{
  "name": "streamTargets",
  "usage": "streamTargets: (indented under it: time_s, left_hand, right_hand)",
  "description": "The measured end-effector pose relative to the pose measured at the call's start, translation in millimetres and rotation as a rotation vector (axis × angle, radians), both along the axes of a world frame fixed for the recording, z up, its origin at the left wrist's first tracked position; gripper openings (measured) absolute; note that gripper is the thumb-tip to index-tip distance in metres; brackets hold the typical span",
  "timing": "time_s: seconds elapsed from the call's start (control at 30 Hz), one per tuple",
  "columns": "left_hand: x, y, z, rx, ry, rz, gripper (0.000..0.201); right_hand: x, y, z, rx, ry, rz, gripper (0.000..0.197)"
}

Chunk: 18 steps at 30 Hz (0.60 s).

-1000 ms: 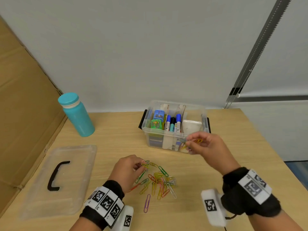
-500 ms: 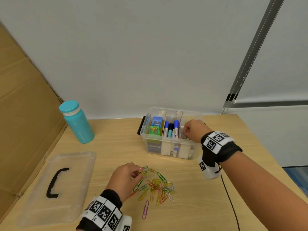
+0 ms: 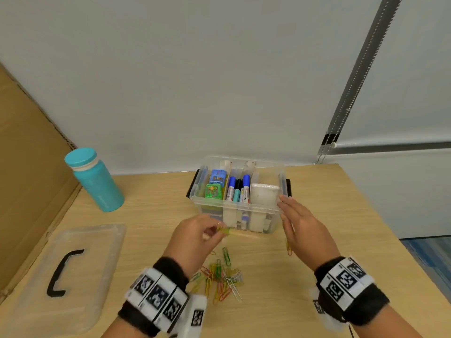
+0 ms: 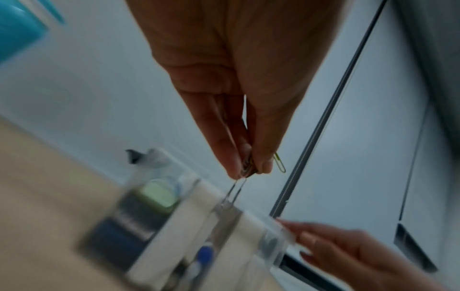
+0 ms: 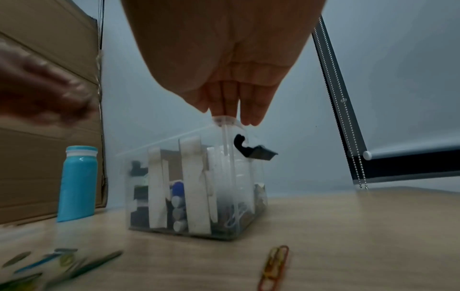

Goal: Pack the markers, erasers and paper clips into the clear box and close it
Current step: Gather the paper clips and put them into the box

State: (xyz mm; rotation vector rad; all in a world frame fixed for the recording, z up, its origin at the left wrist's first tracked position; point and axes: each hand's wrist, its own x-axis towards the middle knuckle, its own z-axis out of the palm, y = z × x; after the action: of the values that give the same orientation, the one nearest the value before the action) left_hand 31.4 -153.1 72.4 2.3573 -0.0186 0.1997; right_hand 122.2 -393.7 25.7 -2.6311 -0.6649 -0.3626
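Observation:
The clear box (image 3: 275,217) stands open at mid-table with markers (image 3: 231,189), colourful erasers (image 3: 213,190) and a white block inside. My left hand (image 3: 195,236) is raised in front of the box and pinches a few paper clips (image 4: 248,167) between thumb and fingertips. My right hand (image 3: 300,224) has straight fingers, whose tips lie against the box's near right corner (image 5: 226,120). A heap of coloured paper clips (image 3: 219,276) lies on the table near my left wrist. Another orange and yellow clip (image 5: 273,265) lies under my right hand.
The clear lid (image 3: 61,272) with a black handle lies at the near left. A teal bottle (image 3: 96,181) stands at the back left beside a cardboard sheet (image 3: 26,167). A wall lies right behind the box.
My left hand has lifted off the heap with clips pinched and moved toward the box. My right hand has drawn back from inside the box to its near right corner, fingers straightened.

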Motion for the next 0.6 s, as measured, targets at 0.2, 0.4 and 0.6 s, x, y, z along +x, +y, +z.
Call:
streamTargets:
  time_s: [0.2,0.4,0.6]
  left_hand:
    - [86,-54,37,0.107,-0.086,-0.043,0.016]
    - [152,-88,14,0.637,0.250,-0.184,0.030]
    - [132,-71,14,0.394,0.187,-0.158,0.039]
  right_hand:
    - [0,-5,-10,0.018,-0.024,0.056,0.045]
    - [1,-5,-12,0.048,-0.013,0.081,0.048]
    - [-3,-10,-5,0.196,0.140,0.116,0.052]
